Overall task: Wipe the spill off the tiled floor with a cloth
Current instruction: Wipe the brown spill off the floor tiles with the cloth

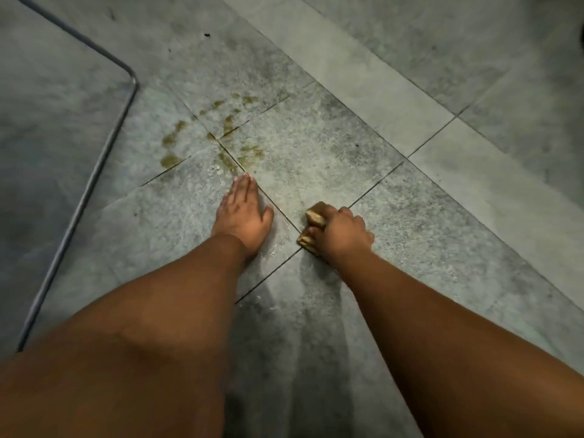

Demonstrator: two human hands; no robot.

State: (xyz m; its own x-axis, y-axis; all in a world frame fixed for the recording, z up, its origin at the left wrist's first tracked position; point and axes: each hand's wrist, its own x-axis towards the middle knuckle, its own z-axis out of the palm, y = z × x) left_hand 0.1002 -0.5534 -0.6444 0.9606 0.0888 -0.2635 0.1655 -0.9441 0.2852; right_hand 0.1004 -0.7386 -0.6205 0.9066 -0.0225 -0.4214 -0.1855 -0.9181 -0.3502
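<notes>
A: The spill (202, 134) is a scatter of yellow-brown blotches on the grey tiled floor (316, 147), spread round the spot where the grout lines cross, just beyond the fingertips (245, 178) of the left hand (243, 213)

B: And the cloth (311, 229)?

A: Bunched up, already stained brownish, pressed to the floor under the right hand (339, 232), whose fingers are curled tight round it. It sits nearer the body than the blotches — apart from them

B: So most of the mess looks untouched. What does the left hand do?

A: It lies flat on the tile, fingers straight, holding nothing — a prop for the body, I'd say

B: Then I'd reach the cloth past the far blotches and pull inward, turning a cleaner face down, since that wad looks loaded and may smear

A: Agreed, and work along the grout, where residue likely settles. Mind the metal tube frame (104, 153) on the left
</notes>
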